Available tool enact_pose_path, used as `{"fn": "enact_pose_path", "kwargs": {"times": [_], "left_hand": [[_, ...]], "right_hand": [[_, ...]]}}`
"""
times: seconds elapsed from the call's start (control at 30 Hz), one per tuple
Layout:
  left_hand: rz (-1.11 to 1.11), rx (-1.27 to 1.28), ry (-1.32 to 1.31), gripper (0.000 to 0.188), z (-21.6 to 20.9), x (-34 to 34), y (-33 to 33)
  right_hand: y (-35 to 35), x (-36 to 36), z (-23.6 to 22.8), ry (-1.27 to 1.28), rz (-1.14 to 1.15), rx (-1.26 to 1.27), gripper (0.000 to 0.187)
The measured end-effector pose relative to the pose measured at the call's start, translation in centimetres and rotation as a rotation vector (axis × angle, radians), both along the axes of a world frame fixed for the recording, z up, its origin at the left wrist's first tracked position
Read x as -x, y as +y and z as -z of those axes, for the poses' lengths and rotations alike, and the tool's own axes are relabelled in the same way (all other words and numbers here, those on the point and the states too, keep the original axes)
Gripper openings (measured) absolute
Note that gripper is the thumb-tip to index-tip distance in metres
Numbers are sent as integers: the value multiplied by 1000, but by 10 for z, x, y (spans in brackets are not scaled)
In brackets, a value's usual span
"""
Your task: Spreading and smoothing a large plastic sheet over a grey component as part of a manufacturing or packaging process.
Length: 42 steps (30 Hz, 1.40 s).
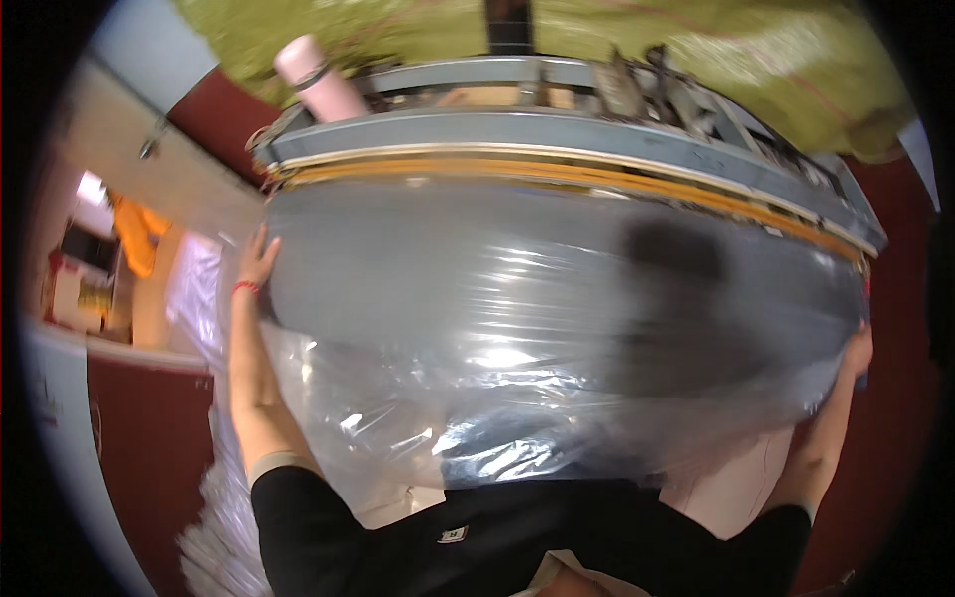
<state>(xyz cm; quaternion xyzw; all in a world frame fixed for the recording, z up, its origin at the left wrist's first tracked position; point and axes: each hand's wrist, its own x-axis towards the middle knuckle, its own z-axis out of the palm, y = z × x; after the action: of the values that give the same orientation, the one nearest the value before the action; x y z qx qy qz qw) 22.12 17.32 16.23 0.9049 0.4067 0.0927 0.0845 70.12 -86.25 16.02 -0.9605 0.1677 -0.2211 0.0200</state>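
A wide sheet of clear plastic film [398, 398] spans the space before me, its far part over a flat grey surface and its near part hanging loose and creased toward my body. My left hand [261, 261], a red band at its wrist, grips the film's left edge, fingers pointing away from me. At the right edge my right hand [859, 350] is closed on the film; it is somewhat blurred and its fingertips are partly hidden. Both arms reach out wide, and the film is drawn across between them.
Beyond the film runs a long grey metal bar [557, 129] with an orange strip [497, 167] under it. A pink bottle [323, 85] leans behind the bar. Yellow-green sheeting [696, 50] covers the back. Crumpled clear plastic [224, 527] lies at lower left.
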Motion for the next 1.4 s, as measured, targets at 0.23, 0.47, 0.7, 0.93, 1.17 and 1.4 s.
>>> {"fn": "enact_pose_path", "kwargs": {"times": [0.23,0.47,0.7,0.93,1.17,1.4], "left_hand": [[186,-121,-85,30,-67,-130,-92],[954,1039,-126,15,-95,-278,-520],[1382,630,-166,17,-57,-324,-780],[973,1738,-267,12,-61,-329,-813],[1531,1793,604,19,-95,-216,-688],[864,1762,-96,40,-112,-27,-424]], "right_hand": [[57,6,-18,-42,-34,-133,48],[-3,6,4,-258,-246,-590,34],[3,1,10,-383,-376,-791,28],[7,4,3,-452,-425,-815,26],[5,-6,17,-391,-515,-816,23],[4,0,7,-354,-498,-652,27]]}}
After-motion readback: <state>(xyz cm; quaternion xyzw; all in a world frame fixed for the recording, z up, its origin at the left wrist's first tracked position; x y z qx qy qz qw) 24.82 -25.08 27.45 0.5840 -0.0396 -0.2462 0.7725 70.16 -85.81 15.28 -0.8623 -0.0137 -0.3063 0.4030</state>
